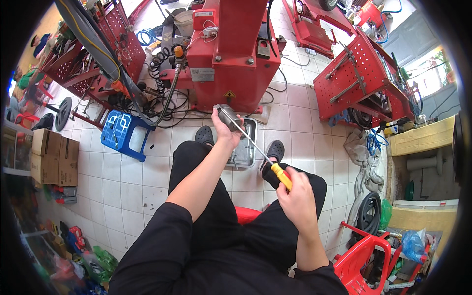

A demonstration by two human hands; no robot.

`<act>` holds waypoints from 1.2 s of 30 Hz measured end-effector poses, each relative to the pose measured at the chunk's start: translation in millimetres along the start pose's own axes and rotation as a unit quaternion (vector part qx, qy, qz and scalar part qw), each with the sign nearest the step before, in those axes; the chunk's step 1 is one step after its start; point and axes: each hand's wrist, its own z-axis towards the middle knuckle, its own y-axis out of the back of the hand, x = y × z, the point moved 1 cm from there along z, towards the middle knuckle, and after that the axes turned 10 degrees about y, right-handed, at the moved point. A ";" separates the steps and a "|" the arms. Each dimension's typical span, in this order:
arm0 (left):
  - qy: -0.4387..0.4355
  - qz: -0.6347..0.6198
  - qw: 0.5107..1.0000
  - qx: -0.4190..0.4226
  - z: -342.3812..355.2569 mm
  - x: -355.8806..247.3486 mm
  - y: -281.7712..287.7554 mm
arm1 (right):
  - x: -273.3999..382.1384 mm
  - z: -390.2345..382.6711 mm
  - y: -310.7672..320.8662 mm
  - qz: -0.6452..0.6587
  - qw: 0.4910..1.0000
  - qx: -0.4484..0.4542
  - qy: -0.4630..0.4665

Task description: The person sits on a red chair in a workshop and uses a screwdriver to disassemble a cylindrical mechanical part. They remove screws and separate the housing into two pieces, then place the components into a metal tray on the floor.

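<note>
The left hand [224, 129] is holding a grey metal cylinder [228, 117] above the rectangular tray [254, 145], in front of the red machine base [231, 88]; its fingers are curling partly around the side, not closing fully. The right hand [299, 197] is wrapping firmly around the yellow-and-red handle of a long screwdriver [280, 175], whose shaft is crossing toward the cylinder; whether the tip is touching, I cannot tell. The cylinder is looking stiff and rather heavy for its size, perhaps slippery if some oil is covering it, so the broad round wall is offering the safest hold. The screwdriver is seeming light and rigid, best gripped by its thick handle.
</note>
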 end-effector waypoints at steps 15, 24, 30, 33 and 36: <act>-0.053 0.061 0.997 0.012 2.0 -6.9 3.2 | -21.6 4.6 -31.9 0.175 0.960 0.164 -0.144; -0.064 0.068 0.995 0.031 2.3 -6.8 2.0 | -54.8 -0.1 -56.9 0.213 0.952 0.174 -0.130; -0.070 0.074 0.994 0.032 -0.3 -6.3 0.5 | -47.2 4.3 -60.7 0.233 0.948 0.143 -0.163; -0.070 0.072 0.994 0.040 4.0 -9.5 2.9 | -59.5 3.9 -72.7 0.265 0.937 0.147 -0.174; -0.071 0.072 0.994 0.040 4.9 -10.3 3.2 | -69.6 1.7 -80.4 0.264 0.938 0.182 -0.134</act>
